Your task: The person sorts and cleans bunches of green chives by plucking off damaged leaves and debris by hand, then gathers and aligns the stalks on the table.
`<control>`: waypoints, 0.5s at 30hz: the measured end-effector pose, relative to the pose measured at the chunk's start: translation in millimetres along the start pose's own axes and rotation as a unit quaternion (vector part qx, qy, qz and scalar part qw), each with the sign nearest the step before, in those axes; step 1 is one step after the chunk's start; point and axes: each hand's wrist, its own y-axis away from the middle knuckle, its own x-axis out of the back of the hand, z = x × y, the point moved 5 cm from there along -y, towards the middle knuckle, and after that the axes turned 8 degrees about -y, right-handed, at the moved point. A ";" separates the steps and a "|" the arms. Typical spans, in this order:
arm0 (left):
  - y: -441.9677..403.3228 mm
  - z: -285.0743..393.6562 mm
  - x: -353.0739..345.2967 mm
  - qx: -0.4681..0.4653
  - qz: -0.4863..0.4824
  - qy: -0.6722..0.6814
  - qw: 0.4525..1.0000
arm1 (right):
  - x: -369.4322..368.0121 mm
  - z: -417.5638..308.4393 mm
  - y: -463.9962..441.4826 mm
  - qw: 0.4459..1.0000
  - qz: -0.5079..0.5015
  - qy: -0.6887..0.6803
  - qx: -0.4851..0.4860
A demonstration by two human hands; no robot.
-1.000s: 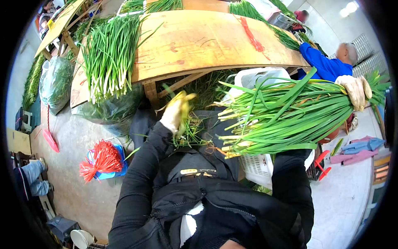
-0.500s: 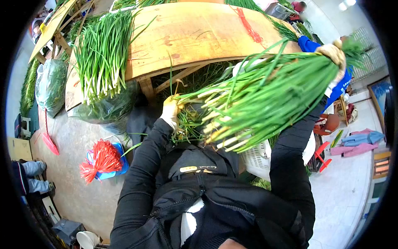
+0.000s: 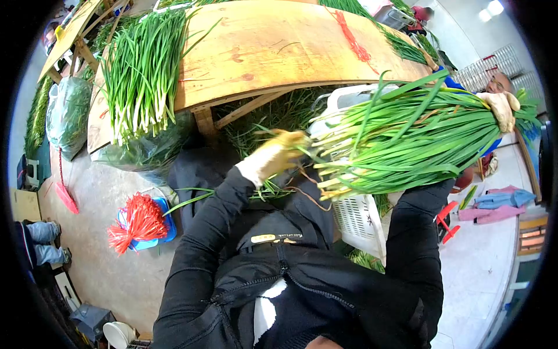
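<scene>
My right hand (image 3: 501, 109), in a pale glove, is closed around the leafy end of a large bunch of garlic chives (image 3: 407, 136). The bunch lies level, its pale stem ends fanned toward the left. At those stem ends is my left hand (image 3: 276, 154), in a yellow-and-white glove, its fingers bent together and blurred. Thin green strands show beside these fingers, but what they pinch is unclear. Loose leaves (image 3: 270, 189) and a brown strand lie over my lap.
Another chive pile (image 3: 145, 75) lies on the wooden table (image 3: 250, 52), with red ties (image 3: 354, 38). A white basket (image 3: 363, 224) stands below the held bunch. Red strands (image 3: 139, 224) rest on a blue stool (image 3: 165, 224) at left. A person (image 3: 500, 84) is behind my right hand.
My left hand has moved right toward the stem ends; the upright strand it held no longer shows there. The bunch has shifted right and lies more level, still in my right hand.
</scene>
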 end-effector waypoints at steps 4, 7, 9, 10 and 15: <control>-16.7 20.1 -73.0 -0.091 -0.071 -0.003 0.993 | 6.9 14.6 0.2 0.979 -0.191 -0.060 -0.034; -18.4 12.6 -53.6 -0.093 0.184 -0.097 0.974 | 0.2 69.7 -6.6 0.995 -0.039 0.072 -0.052; -21.0 4.5 -42.9 -0.196 0.185 -0.070 0.960 | 2.1 100.2 -6.6 0.990 0.006 0.114 -0.086; -26.6 6.9 -32.7 -0.174 0.236 -0.136 0.946 | 6.1 112.7 -7.1 0.989 -0.016 0.098 -0.108; -19.9 7.2 -33.5 -0.196 0.262 -0.207 0.922 | 13.5 132.6 -2.3 0.980 0.069 0.162 -0.089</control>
